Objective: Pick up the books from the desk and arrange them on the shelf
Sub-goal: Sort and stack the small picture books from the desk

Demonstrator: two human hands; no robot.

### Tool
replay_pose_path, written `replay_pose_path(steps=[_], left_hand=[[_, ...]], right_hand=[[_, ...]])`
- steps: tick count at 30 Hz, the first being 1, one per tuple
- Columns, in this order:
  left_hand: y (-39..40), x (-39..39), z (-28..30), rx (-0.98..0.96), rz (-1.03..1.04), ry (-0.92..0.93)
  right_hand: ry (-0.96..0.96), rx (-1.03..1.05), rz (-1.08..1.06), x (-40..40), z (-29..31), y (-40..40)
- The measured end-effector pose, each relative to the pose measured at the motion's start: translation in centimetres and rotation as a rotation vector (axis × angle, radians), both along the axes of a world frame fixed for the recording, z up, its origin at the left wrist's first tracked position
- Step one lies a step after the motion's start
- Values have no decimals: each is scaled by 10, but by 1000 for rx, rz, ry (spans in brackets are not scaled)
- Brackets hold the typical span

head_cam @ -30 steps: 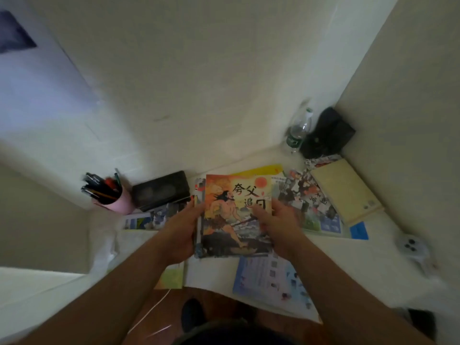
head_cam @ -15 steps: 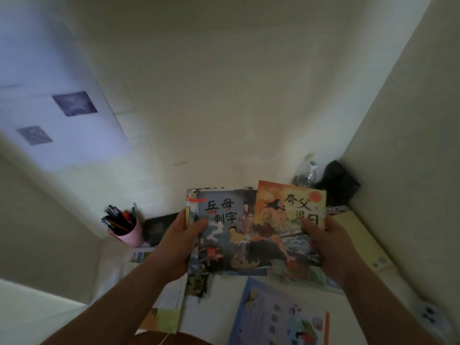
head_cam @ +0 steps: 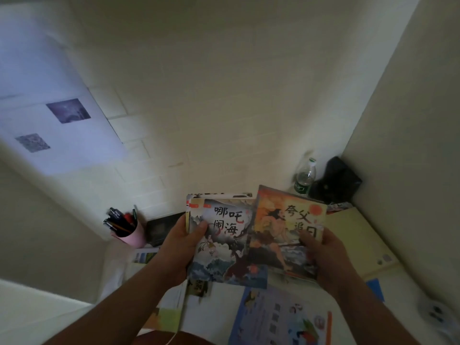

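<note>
I see a pink cup point(head_cam: 133, 234) stuffed with pens point(head_cam: 119, 220), standing left of the stack of books point(head_cam: 219, 242) that the left hand point(head_cam: 181, 241) grips, thumb curled over the top cover. That stack is held up above the desk point(head_cam: 214, 317). Right of the stack, overlapping its edge, the right hand point(head_cam: 323, 255) pinches a single orange book point(head_cam: 286, 232), thumb on its cover. Beyond the stack to the right stands a plastic bottle point(head_cam: 305, 178), its contents too dim for me to read, beside a black bag point(head_cam: 336, 181). A dark box point(head_cam: 161, 227) sits half hidden behind the left hand. Below the stack, a blue booklet point(head_cam: 281, 319) is cut off by the picture's edge.
</note>
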State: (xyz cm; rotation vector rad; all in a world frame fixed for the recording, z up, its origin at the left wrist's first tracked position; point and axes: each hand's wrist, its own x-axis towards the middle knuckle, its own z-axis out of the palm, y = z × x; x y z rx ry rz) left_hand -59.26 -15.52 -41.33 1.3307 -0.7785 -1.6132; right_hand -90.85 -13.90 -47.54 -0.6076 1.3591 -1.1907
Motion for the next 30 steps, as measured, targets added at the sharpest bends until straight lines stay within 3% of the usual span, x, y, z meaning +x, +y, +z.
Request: replay_pose_path(steps=[3, 8, 11, 17, 21, 30], left_hand=[[-2, -4, 0, 1, 50, 4], [-1, -27, 6, -34, 30, -11], [2, -31, 8, 30, 38, -10], [7, -12, 5, -79, -2, -141], [12, -12, 0, -130, 4, -201], [21, -14, -3, -13, 51, 36]], right_hand=[[-19, 1, 35, -5, -1, -9], [-49, 0, 199, 54, -3, -15], [10, -8, 173, 58, 2, -15], [-14, 10, 56, 13, -2, -9], [-87, 39, 182, 43, 1, -4], [-94, 58, 187, 48, 1, 7]])
